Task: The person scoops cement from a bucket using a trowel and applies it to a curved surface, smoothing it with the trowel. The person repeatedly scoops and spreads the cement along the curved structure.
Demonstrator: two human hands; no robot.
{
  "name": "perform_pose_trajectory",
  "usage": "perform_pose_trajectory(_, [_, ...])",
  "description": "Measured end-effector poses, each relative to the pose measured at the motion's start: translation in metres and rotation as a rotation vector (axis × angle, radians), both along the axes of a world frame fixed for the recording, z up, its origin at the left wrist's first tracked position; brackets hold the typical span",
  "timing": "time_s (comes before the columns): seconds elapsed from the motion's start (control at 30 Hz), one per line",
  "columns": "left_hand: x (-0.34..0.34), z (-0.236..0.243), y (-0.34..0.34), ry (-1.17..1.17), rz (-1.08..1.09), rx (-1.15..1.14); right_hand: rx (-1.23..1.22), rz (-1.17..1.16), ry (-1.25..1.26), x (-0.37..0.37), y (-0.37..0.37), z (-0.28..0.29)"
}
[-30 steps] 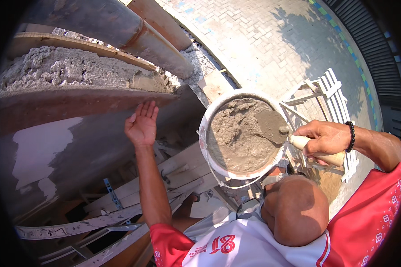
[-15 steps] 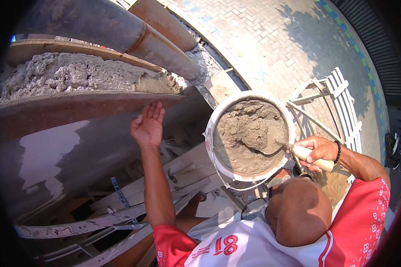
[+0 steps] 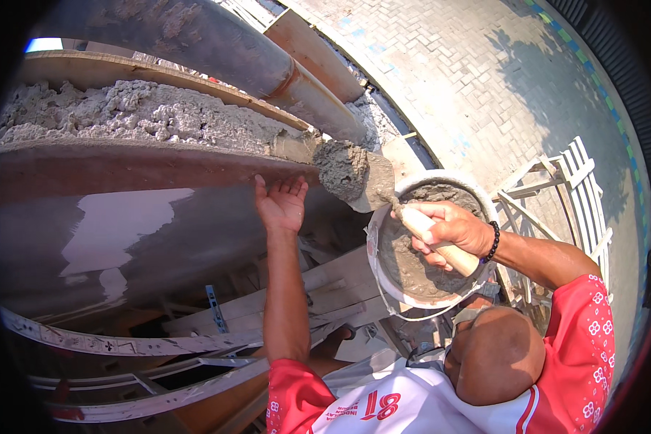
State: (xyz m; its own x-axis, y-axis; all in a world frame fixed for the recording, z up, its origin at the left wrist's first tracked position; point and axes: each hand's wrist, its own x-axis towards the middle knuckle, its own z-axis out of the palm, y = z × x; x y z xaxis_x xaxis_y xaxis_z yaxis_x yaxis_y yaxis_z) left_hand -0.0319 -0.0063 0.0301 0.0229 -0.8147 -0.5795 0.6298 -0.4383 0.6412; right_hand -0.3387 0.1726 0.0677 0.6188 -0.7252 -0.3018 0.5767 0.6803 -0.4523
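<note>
My right hand (image 3: 452,228) is closed round the wooden handle of a trowel (image 3: 382,184). A thick lump of wet grey mortar (image 3: 342,172) sits on its blade, beside the right end of a long brown board (image 3: 144,165). Beneath the trowel hand stands a whitish bucket (image 3: 374,253) with a wire handle, partly filled with mortar. My left hand (image 3: 282,206) is empty, palm up with fingers spread, its fingertips at the board's lower edge; whether they touch is unclear. Rough pale mortar (image 3: 159,112) lies along the top behind the board, with a smoother, darker patch (image 3: 289,147) near its right end.
A large grey pipe (image 3: 246,47) slants across the upper left, past a thin wooden strip (image 3: 152,72). White slatted woodwork (image 3: 582,188) stands to the right, before block paving (image 3: 441,79). Below left are paint-spotted ladder rails (image 3: 137,346) and a blue spirit level (image 3: 215,307).
My right hand has lifted the trowel out of the bucket with mortar on it and carried it left toward the board. My left hand stays open by the board's lower edge.
</note>
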Motion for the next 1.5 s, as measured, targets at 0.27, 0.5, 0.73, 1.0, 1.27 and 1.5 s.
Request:
perform_pose_trajectory(0.27, [0.018,-0.008,0.000,0.056,-0.085,-0.058,-0.018,-0.176,0.066,0.100,-0.063,-0.022])
perform_pose_trajectory(0.5, [0.011,-0.008,-0.002,0.037,-0.037,-0.029,-0.114,-0.348,0.191,0.148,-0.085,-0.019])
perform_pose_trajectory(0.73, [0.007,-0.007,0.000,-0.009,-0.013,-0.034,-0.243,-0.374,0.339,0.152,-0.097,-0.017])
perform_pose_trajectory(1.0, [0.010,-0.011,-0.001,-0.014,0.002,-0.033,-0.212,-0.329,0.303,0.140,-0.109,-0.016])
perform_pose_trajectory(1.27, [0.015,-0.015,-0.003,0.048,-0.035,-0.084,-0.364,-0.511,0.506,0.174,-0.117,-0.026])
perform_pose_trajectory(1.5, [0.030,-0.027,-0.011,0.067,-0.073,-0.048,-0.378,-0.601,0.782,0.197,-0.116,-0.026])
